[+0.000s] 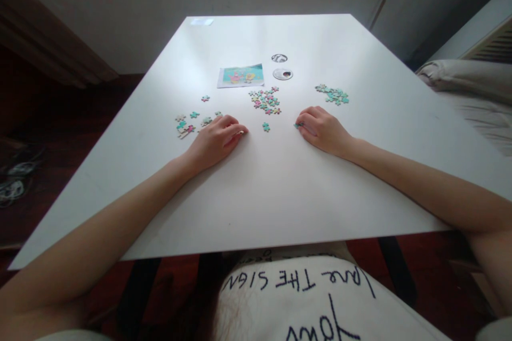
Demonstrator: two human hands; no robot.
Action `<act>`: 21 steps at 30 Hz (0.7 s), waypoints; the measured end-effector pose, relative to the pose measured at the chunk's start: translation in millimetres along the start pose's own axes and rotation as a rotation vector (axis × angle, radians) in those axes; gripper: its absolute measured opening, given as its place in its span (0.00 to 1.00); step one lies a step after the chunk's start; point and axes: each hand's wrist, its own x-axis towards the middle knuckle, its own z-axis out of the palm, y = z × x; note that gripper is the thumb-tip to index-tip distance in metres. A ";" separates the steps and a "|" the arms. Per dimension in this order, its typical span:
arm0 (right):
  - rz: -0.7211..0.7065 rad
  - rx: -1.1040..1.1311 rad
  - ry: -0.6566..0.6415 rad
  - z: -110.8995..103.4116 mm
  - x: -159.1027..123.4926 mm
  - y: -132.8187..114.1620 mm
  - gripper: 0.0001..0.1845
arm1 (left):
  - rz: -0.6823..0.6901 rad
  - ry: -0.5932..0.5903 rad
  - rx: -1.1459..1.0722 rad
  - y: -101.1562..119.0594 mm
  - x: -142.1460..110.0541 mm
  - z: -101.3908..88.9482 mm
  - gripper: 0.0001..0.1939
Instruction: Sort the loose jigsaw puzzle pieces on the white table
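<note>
Teal jigsaw piece [298, 125]: we pinch it in our right hand [322, 129], nearer and rightward of the picture card [240, 75]. Our left hand [218, 138] curls nearer than the card; we can't tell its hold. Right of the card lie 2 round discs [279, 58] [282, 74] and 1 green cluster [337, 96].

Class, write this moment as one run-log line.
left hand: beside scattered pieces, grip unclear | right hand: fingertips at teal piece | between hands: lone green piece | beyond: picture card, central pile
</note>
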 end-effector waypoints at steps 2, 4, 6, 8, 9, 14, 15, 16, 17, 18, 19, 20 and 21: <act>-0.001 0.000 0.000 0.1 0.0 0.2 0.06 | 0.003 0.004 0.000 -0.3 -0.1 0.0 0.14; 0.001 -0.003 0.000 0.0 0.1 -0.1 0.06 | 0.006 0.006 0.000 -0.6 -0.3 0.0 0.14; 0.003 -0.007 -0.004 -0.2 0.3 -0.4 0.06 | 0.005 0.005 0.001 -0.6 -0.6 -0.1 0.14; 0.002 -0.011 -0.005 -0.1 0.4 -0.5 0.06 | 0.002 0.002 0.005 -0.5 -0.6 -0.3 0.14; 0.001 -0.012 -0.006 0.0 0.4 -0.5 0.06 | 0.001 0.000 0.007 -0.4 -0.6 -0.4 0.14; 0.002 -0.005 -0.001 0.3 0.3 0.1 0.07 | 0.003 0.001 0.003 -0.2 0.0 -0.5 0.14; 0.005 -0.001 -0.003 0.2 0.3 -0.1 0.07 | 0.003 0.003 0.000 -0.2 0.0 -0.4 0.14; 0.009 0.002 -0.005 0.0 0.3 -0.3 0.08 | 0.004 0.005 -0.003 -0.3 -0.1 -0.3 0.14; 0.013 0.004 -0.008 -0.3 0.3 -0.7 0.08 | 0.005 0.006 -0.008 -0.4 -0.2 -0.3 0.14; 0.015 0.004 -0.010 -0.6 0.4 -1.0 0.08 | 0.006 0.008 -0.011 -0.5 -0.3 -0.3 0.13; 0.017 0.003 -0.011 -0.9 0.4 -1.4 0.07 | 0.006 0.009 -0.013 -0.6 -0.4 -0.3 0.13; 0.016 0.002 -0.011 -1.2 0.5 -1.7 0.07 | 0.005 0.009 -0.013 -0.8 -0.5 -0.3 0.13; 0.015 0.001 -0.009 -1.4 0.5 -1.9 0.07 | 0.005 0.007 -0.012 -1.0 -0.6 -0.3 0.14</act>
